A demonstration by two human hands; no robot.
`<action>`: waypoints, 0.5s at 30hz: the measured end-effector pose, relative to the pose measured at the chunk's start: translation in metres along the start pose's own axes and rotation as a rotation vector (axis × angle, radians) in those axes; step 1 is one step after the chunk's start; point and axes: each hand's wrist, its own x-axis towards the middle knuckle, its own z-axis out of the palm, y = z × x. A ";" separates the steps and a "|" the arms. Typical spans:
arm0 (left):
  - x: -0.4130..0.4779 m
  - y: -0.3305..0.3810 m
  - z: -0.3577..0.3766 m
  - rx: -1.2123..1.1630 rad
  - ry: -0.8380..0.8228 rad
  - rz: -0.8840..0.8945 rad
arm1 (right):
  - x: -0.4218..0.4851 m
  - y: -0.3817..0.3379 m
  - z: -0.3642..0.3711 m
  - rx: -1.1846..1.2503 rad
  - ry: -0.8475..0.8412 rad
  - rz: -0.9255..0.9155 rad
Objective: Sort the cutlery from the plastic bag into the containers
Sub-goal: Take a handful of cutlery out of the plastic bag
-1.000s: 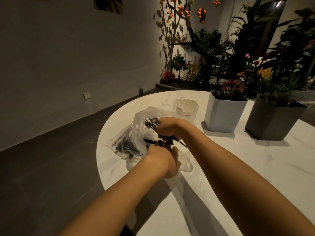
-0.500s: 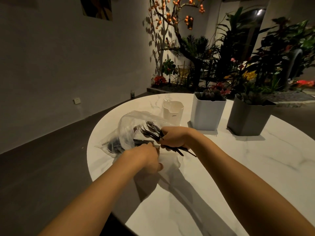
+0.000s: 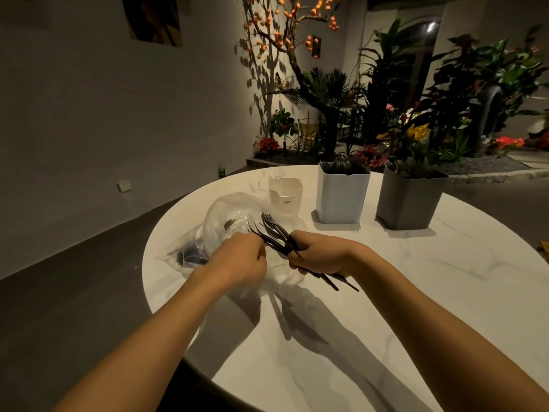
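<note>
A clear plastic bag (image 3: 221,215) lies on the round white table (image 3: 386,292), with dark cutlery (image 3: 190,254) still inside at its left end. My right hand (image 3: 320,255) grips a bundle of black forks (image 3: 274,230), tines pointing up and left, handles sticking out below the wrist. My left hand (image 3: 240,260) sits just left of the bundle at the bag's mouth, fingers curled; whether it pinches a fork or the bag I cannot tell. Beyond stand three containers: a small cream one (image 3: 285,196), a white one (image 3: 341,197) holding dark cutlery, and a grey one (image 3: 408,200).
The table edge curves close on the left, with dark floor beyond. Plants and a lit tree fill the background behind the containers. Bare marble tabletop lies to the right of my right arm.
My right hand has drawn the fork bundle right, away from the bag's mouth. My left hand has shifted up beside the tines. The camera has tilted, so the containers sit farther off.
</note>
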 end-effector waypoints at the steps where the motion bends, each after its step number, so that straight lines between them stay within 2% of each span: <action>1: 0.002 0.001 0.001 -0.055 0.039 -0.016 | -0.004 0.001 -0.001 0.004 0.010 -0.008; 3: 0.003 0.010 -0.002 -0.228 0.074 -0.057 | -0.012 0.003 -0.004 0.011 0.035 -0.024; 5: 0.000 0.024 -0.006 -0.554 0.001 -0.163 | -0.020 0.005 -0.007 0.022 0.057 -0.045; 7: -0.007 0.037 -0.012 -0.886 -0.234 -0.254 | -0.027 0.008 -0.010 0.037 0.071 -0.053; 9: -0.011 0.047 -0.014 -1.090 -0.454 -0.234 | -0.032 0.012 -0.012 0.034 0.096 -0.051; 10: -0.012 0.052 -0.012 -1.167 -0.508 -0.209 | -0.034 0.016 -0.013 0.023 0.114 -0.046; 15: -0.011 0.094 0.003 -1.469 -0.501 -0.222 | -0.044 0.030 -0.012 -0.013 0.193 -0.089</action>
